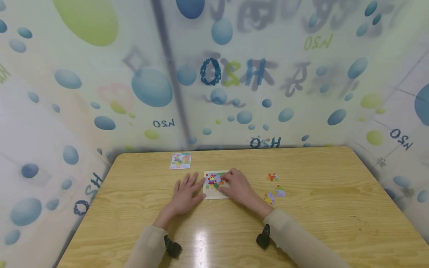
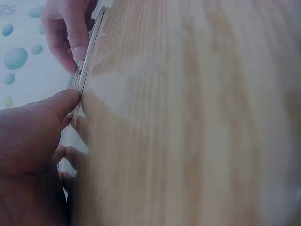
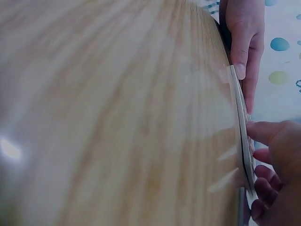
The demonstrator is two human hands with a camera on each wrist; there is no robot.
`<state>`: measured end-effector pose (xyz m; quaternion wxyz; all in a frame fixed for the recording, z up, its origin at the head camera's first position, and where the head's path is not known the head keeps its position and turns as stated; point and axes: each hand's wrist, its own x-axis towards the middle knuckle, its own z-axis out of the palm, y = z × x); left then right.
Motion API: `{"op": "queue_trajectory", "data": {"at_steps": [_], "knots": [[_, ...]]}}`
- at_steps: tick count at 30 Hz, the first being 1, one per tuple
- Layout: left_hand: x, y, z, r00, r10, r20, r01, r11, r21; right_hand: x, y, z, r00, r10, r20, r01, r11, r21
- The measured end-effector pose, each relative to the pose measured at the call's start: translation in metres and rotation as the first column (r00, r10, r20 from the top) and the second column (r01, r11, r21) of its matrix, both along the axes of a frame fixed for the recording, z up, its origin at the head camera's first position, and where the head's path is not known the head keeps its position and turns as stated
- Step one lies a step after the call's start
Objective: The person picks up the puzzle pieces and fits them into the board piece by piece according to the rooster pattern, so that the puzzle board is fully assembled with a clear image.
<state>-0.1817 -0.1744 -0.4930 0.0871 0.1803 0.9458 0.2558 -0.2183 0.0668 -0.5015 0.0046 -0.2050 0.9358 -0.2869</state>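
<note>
A small jigsaw board (image 1: 214,194) with a pale frame lies on the table, partly filled with colourful pieces that show a rooster (image 1: 212,180). My left hand (image 1: 185,195) lies spread at its left side, thumb and fingertips right at the frame. Over the board's right part, my right hand (image 1: 238,187) has its thumb and index finger bent around a puzzle piece (image 1: 221,182) among the others. In the right wrist view the thumb (image 3: 264,132) reaches the board's edge (image 3: 244,141), the other fingers curled beyond it. My right hand covers the board's right side.
Several loose puzzle pieces (image 1: 272,177) lie on the wooden table (image 1: 318,216) to the right of the board, some close to my right forearm. A picture card (image 1: 180,161) with a similar animal print lies at the back left. A patterned wall (image 1: 221,111) stands behind the table.
</note>
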Motion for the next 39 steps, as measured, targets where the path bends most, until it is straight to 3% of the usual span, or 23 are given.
{"op": "queue_trajectory", "data": {"at_steps": [14,23,29,39], "knots": [[0.0002,0.0002,-0.001,1.0,-0.01,-0.008,0.01,1.0,0.0,-0.0001,0.0014,0.0062,0.997,0.081,-0.02,-0.081,0.997,0.002],[0.0005,-0.0006,0.0,1.0,-0.007,-0.006,0.007,1.0,-0.003,-0.0025,0.0007,0.0022,0.996,0.084,-0.022,-0.085,0.996,-0.039],[-0.0005,-0.0008,-0.0002,1.0,-0.011,-0.004,0.011,1.0,-0.004,-0.005,-0.0025,-0.0012,0.996,0.067,-0.059,-0.068,0.998,-0.006],[-0.0005,-0.0009,-0.0002,1.0,-0.011,-0.001,0.011,1.0,-0.007,-0.0055,-0.0049,0.0007,0.999,0.039,-0.032,-0.039,0.999,-0.003]]}}
